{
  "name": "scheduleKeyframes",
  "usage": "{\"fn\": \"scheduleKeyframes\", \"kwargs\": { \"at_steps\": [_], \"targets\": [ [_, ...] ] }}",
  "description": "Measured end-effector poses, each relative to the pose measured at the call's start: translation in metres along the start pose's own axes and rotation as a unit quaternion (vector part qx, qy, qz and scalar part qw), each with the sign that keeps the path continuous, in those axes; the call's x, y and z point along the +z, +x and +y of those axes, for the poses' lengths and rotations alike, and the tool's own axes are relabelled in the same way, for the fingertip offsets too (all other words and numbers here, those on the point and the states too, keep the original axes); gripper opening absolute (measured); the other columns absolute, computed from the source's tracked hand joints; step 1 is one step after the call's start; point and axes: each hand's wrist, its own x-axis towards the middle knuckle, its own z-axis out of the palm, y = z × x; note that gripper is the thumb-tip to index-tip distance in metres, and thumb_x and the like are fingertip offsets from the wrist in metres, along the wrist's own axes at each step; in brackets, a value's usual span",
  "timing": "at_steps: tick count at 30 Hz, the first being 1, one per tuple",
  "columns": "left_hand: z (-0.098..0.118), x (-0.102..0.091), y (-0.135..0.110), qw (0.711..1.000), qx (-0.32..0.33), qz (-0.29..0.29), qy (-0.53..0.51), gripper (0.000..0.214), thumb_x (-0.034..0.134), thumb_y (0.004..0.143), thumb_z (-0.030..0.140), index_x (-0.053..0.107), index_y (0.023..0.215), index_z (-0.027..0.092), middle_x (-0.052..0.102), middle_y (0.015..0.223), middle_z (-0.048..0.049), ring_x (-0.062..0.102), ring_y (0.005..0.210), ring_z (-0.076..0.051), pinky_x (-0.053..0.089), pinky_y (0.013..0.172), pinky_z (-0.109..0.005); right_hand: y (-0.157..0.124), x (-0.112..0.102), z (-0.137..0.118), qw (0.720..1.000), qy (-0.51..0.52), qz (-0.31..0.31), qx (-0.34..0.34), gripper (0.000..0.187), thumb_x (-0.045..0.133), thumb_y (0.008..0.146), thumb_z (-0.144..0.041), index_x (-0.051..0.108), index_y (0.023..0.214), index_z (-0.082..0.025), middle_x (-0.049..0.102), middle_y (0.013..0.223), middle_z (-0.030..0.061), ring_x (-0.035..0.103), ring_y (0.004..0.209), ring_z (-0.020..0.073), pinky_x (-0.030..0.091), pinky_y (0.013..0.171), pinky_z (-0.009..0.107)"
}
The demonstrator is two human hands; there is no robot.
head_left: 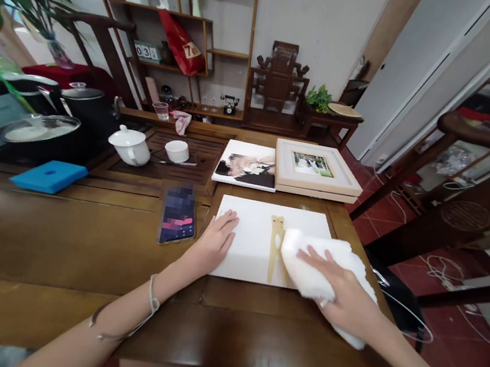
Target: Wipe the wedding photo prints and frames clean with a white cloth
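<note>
A white rectangular board [248,241] lies flat on the wooden table in front of me. My left hand [217,239] rests on its left edge, fingers stretched out and holding nothing. On the board's right part is a long, tapering tan shape [273,248] with an animal-like head at its top; whether it is a loose piece or a picture, I cannot tell. My right hand [336,282] presses a bunched white fluffy cloth [350,259] onto the board's right side, its fingers laid over the cloth. The cloth covers that side and hangs over toward the table's right edge.
A phone [179,215] lies left of the board. Behind it are a photo panel [246,174] and a framed picture [353,188]. Further left stand a lidded white cup [131,146], a small white bowl [177,151], a blue box [49,175] and a glass-lidded pot [40,131]. A chair [468,210] stands right.
</note>
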Motion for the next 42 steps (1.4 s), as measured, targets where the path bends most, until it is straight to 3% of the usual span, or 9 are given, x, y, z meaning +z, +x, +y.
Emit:
{"fn": "scheduleKeyframes", "kwargs": {
  "at_steps": [7,10,13,22,25,30,34,37,42],
  "targets": [
    [0.003,-0.002,0.002,1.000,-0.012,-0.015,0.004,0.041,0.037,0.096,0.021,0.051,0.134,0.015,0.046,0.147,-0.0160,0.034,0.143,-0.028,0.026,0.118,-0.053,0.096,0.006,0.030,0.993,-0.034,0.070,0.084,0.068,0.045,0.073,-0.015,0.046,0.141,-0.012,0.050,0.144,0.0138,0.032,0.141,0.0325,0.019,0.116,0.059],
    [0.002,-0.001,0.002,1.000,-0.013,-0.014,0.005,0.041,0.036,0.096,0.022,0.051,0.134,0.014,0.046,0.147,-0.0158,0.034,0.143,-0.028,0.025,0.118,-0.053,0.111,0.010,0.028,0.991,-0.048,0.083,0.094,0.066,0.044,0.075,-0.015,0.045,0.141,-0.011,0.050,0.144,0.0152,0.032,0.141,0.0342,0.018,0.115,0.060],
    [0.002,0.001,0.002,1.000,-0.012,-0.009,0.006,0.041,0.035,0.097,0.021,0.050,0.135,0.015,0.046,0.147,-0.0154,0.034,0.143,-0.027,0.025,0.118,-0.053,0.096,0.011,0.019,0.995,-0.038,0.074,0.062,0.069,0.045,0.073,-0.014,0.043,0.143,-0.014,0.049,0.145,0.0137,0.033,0.141,0.0324,0.018,0.116,0.061],
    [0.003,0.001,0.001,1.000,-0.010,-0.002,0.000,0.040,0.036,0.097,0.021,0.050,0.134,0.015,0.047,0.147,-0.0152,0.033,0.143,-0.026,0.023,0.118,-0.052,-0.004,0.005,-0.010,1.000,0.016,-0.003,-0.026,0.081,0.048,0.068,-0.011,0.039,0.147,-0.026,0.040,0.151,0.0045,0.032,0.142,0.0294,0.027,0.115,0.059],
    [0.004,0.002,0.001,1.000,-0.016,-0.001,0.002,0.040,0.036,0.097,0.020,0.051,0.134,0.014,0.046,0.147,-0.0161,0.033,0.144,-0.027,0.023,0.119,-0.052,0.006,0.003,0.001,1.000,0.014,0.007,0.010,0.074,0.049,0.071,-0.014,0.045,0.144,-0.025,0.041,0.151,0.0044,0.034,0.140,0.0308,0.032,0.112,0.059],
    [0.005,-0.002,0.002,1.000,-0.017,-0.021,-0.001,0.041,0.035,0.097,0.021,0.049,0.135,0.012,0.044,0.148,-0.0170,0.031,0.144,-0.028,0.023,0.118,-0.054,0.072,0.007,0.015,0.995,0.000,0.070,0.073,0.068,0.047,0.072,-0.013,0.049,0.140,-0.015,0.049,0.145,0.0102,0.037,0.139,0.0296,0.025,0.116,0.055],
    [0.006,-0.005,0.002,0.999,-0.016,-0.028,0.000,0.042,0.034,0.097,0.021,0.049,0.135,0.010,0.044,0.148,-0.0187,0.032,0.144,-0.029,0.024,0.118,-0.056,0.108,0.013,0.005,0.993,-0.031,0.075,0.084,0.066,0.046,0.072,-0.013,0.051,0.137,-0.007,0.049,0.144,0.0159,0.035,0.140,0.0303,0.023,0.117,0.053],
    [0.005,-0.003,0.002,1.000,-0.011,-0.015,-0.002,0.040,0.035,0.097,0.020,0.050,0.134,0.013,0.046,0.147,-0.0182,0.034,0.143,-0.029,0.026,0.117,-0.056,0.100,0.018,-0.014,0.996,-0.076,0.035,0.021,0.074,0.049,0.065,-0.013,0.049,0.139,-0.007,0.043,0.149,0.0156,0.027,0.143,0.0338,0.017,0.117,0.059],
    [0.004,0.000,0.001,1.000,-0.012,-0.002,-0.007,0.040,0.036,0.096,0.020,0.051,0.133,0.012,0.047,0.146,-0.0187,0.035,0.143,-0.028,0.025,0.117,-0.056,0.041,0.019,-0.052,0.990,-0.076,-0.050,-0.108,0.084,0.050,0.059,-0.011,0.045,0.143,-0.010,0.039,0.152,0.0128,0.017,0.146,0.0326,0.007,0.118,0.060]
  ]
}}
